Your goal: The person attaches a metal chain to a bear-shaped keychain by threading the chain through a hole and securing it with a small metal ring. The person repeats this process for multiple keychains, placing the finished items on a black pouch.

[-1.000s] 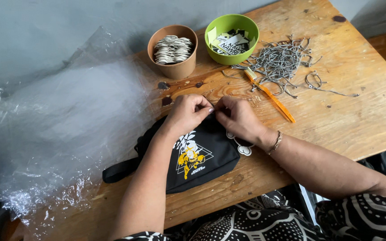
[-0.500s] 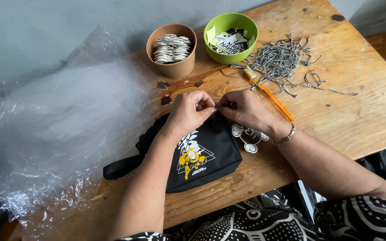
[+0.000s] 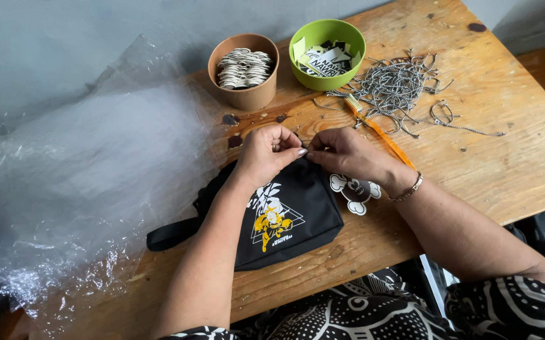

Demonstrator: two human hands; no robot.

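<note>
A small black pouch bag (image 3: 291,217) with a white and yellow print lies on the wooden table (image 3: 493,157), its strap trailing to the left. My left hand (image 3: 266,154) and my right hand (image 3: 345,153) meet at the bag's top edge, fingers pinched together on it. What the fingertips pinch is too small to tell. A white cut-out tag (image 3: 354,191) shaped like a cartoon figure lies beside the bag, just under my right wrist, which wears a bracelet.
A brown cup (image 3: 244,70) holds stacked white tags. A green bowl (image 3: 327,53) holds printed paper labels. A heap of black-and-white cords (image 3: 398,88) and an orange cutter (image 3: 379,131) lie at the right. Crumpled clear plastic (image 3: 77,189) covers the left side.
My right forearm has shifted, uncovering the white cartoon-shaped tag beside the bag. Both hands stay pinched at the bag's top edge.
</note>
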